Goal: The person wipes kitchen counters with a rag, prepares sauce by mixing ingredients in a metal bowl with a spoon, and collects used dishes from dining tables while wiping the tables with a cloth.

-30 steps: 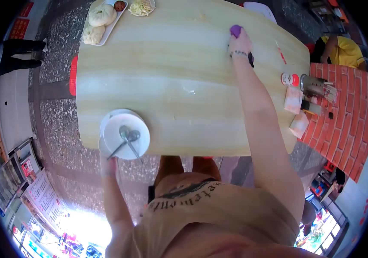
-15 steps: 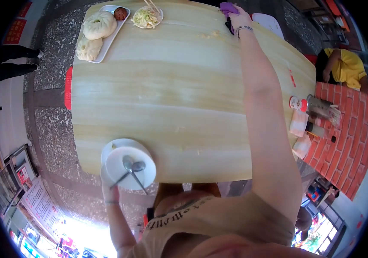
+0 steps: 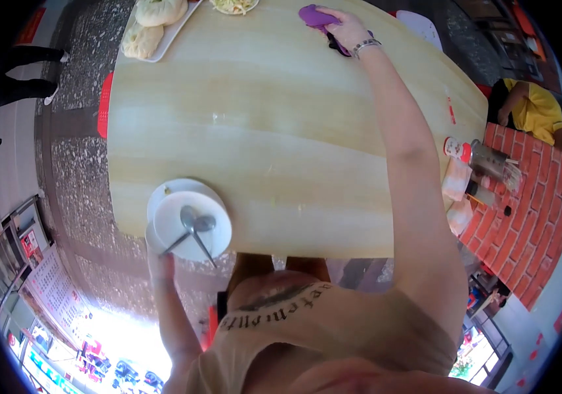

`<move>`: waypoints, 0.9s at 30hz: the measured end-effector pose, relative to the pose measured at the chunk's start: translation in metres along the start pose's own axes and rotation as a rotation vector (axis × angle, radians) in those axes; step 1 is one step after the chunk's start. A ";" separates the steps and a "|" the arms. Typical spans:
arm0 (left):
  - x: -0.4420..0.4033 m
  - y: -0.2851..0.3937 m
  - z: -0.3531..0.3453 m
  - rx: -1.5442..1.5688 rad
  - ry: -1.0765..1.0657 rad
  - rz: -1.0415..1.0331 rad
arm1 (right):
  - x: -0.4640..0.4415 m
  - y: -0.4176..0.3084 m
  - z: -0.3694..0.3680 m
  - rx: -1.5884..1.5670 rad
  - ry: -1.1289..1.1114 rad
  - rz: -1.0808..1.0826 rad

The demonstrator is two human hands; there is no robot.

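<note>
My right hand (image 3: 345, 29) reaches to the far side of the pale wood-patterned table and presses a purple cloth (image 3: 317, 17) on its surface; something dark shows beneath the palm. At the near left corner, my left hand (image 3: 160, 257) grips the edge of stacked white dishes (image 3: 169, 210), a bowl on top of a plate. Two metal spoons (image 3: 192, 220) lie crossed in the bowl, handles over its near rim. Part of the left fingers is hidden by the dishes.
Buns (image 3: 142, 41) on a white tray (image 3: 174, 29) and a plate of shredded food (image 3: 233, 5) stand at the far left. A red-capped jar (image 3: 457, 149) and a metal canister (image 3: 487, 157) are at the right. A person in yellow (image 3: 537, 115) is beyond.
My right hand has moved left along the far side with the purple cloth. My left hand keeps hold of the dishes. The camera view has shifted.
</note>
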State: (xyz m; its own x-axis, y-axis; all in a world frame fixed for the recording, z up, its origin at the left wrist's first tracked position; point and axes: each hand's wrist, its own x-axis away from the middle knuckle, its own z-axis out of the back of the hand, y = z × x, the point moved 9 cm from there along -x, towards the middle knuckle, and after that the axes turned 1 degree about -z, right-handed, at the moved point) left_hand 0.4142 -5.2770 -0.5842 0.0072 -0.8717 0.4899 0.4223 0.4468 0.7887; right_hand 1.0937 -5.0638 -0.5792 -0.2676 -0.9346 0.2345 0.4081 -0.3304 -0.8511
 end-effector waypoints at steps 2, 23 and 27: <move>0.010 0.010 -0.011 0.229 0.025 0.089 | 0.023 -0.020 -0.020 -0.012 -0.038 -0.011; 0.082 -0.076 -0.044 0.921 0.141 0.275 | 0.292 -0.068 -0.178 0.198 -0.293 0.523; 0.092 -0.079 -0.052 0.929 0.114 0.287 | 0.335 -0.061 -0.196 0.224 -0.375 0.532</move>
State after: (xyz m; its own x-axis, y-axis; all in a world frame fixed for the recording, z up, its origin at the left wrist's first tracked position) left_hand 0.4286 -5.4034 -0.6206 0.1065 -0.6978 0.7084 -0.4906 0.5828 0.6478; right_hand 0.8078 -5.3312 -0.5412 0.3230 -0.9464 -0.0070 0.5818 0.2044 -0.7872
